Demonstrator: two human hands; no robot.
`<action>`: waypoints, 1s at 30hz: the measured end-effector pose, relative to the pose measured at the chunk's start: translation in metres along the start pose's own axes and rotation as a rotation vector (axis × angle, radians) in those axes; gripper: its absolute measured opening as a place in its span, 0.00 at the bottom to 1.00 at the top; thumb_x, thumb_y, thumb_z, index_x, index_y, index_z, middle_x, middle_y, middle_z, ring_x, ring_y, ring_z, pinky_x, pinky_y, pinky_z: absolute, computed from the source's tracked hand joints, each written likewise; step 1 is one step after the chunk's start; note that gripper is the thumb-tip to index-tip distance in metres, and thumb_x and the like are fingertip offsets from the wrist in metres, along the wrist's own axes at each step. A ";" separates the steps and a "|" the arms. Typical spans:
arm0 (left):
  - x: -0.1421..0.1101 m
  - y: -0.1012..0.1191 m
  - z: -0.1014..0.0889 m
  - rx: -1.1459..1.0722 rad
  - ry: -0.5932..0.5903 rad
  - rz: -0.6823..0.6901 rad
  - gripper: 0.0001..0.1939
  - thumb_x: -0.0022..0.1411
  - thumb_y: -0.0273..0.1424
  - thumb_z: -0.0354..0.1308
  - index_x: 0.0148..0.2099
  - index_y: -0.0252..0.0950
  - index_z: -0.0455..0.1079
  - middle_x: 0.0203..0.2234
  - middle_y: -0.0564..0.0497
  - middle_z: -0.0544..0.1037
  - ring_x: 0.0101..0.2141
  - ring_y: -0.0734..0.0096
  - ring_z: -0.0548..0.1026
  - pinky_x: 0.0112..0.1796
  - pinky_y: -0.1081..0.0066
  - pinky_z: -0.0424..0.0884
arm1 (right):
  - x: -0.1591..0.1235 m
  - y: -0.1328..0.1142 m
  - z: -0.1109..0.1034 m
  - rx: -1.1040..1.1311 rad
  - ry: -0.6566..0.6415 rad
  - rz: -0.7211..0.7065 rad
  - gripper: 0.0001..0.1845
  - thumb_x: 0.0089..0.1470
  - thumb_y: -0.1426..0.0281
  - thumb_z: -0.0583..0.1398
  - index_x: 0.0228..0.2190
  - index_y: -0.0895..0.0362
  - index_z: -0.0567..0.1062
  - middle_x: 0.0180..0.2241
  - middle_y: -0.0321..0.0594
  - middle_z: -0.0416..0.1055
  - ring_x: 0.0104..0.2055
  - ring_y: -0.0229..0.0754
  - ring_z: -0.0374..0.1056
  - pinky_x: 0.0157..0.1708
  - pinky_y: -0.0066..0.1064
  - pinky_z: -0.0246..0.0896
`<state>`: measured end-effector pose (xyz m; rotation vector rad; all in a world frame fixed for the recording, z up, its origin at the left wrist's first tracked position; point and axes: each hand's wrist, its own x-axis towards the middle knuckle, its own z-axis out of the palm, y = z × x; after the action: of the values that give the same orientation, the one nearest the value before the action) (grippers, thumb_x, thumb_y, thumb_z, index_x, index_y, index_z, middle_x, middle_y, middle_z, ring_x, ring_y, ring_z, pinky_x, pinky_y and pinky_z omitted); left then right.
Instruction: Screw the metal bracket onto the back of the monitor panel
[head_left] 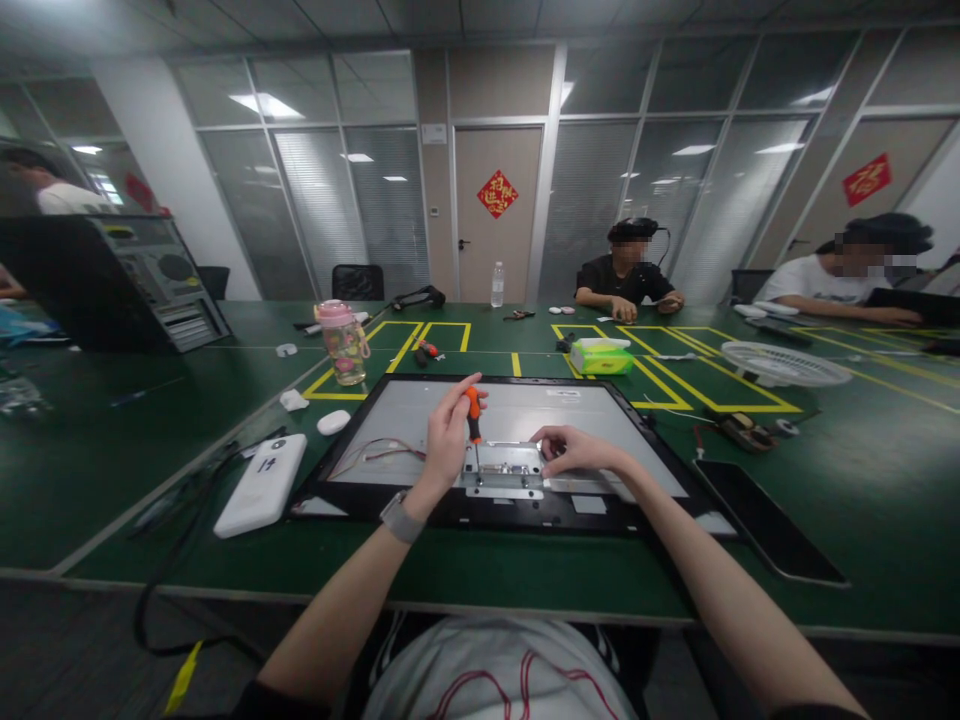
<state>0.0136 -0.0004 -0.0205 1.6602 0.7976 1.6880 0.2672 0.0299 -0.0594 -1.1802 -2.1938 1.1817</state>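
Observation:
An orange and black screwdriver [473, 414] stands nearly upright in my left hand [448, 430], which is closed on its handle. Its shaft runs down to the near left part of a silver metal bracket [491, 490]. My right hand [574, 450] rests at the bracket's right end, fingers bent against its edge; whether they pinch something small is hidden. The bracket sits on the grey back of a flat display panel [615, 425] with a black frame, lying on the green table. Thin coloured wires [379, 447] lie across the panel's left side.
To the left are a white power bank [262, 485], a white earbud case [334, 422] and a pink-lidded bottle [343, 345]. A black phone-like slab [769, 520] lies right. Beyond the panel stands a green tissue pack [602, 356]. Two people sit across the table; a computer case [112, 280] stands far left.

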 end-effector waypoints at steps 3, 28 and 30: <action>-0.001 0.000 0.001 0.027 0.011 0.024 0.15 0.64 0.34 0.52 0.50 0.37 0.72 0.35 0.50 0.73 0.34 0.73 0.71 0.38 0.73 0.68 | 0.000 0.000 0.000 -0.009 0.001 0.010 0.36 0.35 0.54 0.70 0.44 0.59 0.72 0.26 0.31 0.64 0.28 0.37 0.60 0.31 0.30 0.55; 0.000 0.003 0.000 0.083 0.098 0.093 0.10 0.62 0.34 0.56 0.41 0.36 0.75 0.34 0.50 0.73 0.32 0.73 0.70 0.34 0.74 0.67 | -0.001 -0.002 0.000 0.009 -0.012 0.017 0.33 0.37 0.57 0.70 0.43 0.60 0.71 0.26 0.31 0.63 0.28 0.36 0.59 0.31 0.30 0.54; 0.000 0.003 0.001 0.125 0.129 0.132 0.07 0.59 0.33 0.59 0.38 0.37 0.75 0.33 0.50 0.71 0.33 0.74 0.69 0.34 0.74 0.66 | -0.001 -0.002 0.000 0.009 -0.012 0.020 0.33 0.36 0.56 0.70 0.42 0.60 0.72 0.26 0.31 0.63 0.28 0.36 0.59 0.31 0.30 0.54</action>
<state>0.0148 -0.0025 -0.0180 1.7344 0.8881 1.8867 0.2666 0.0285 -0.0573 -1.1974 -2.1877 1.2088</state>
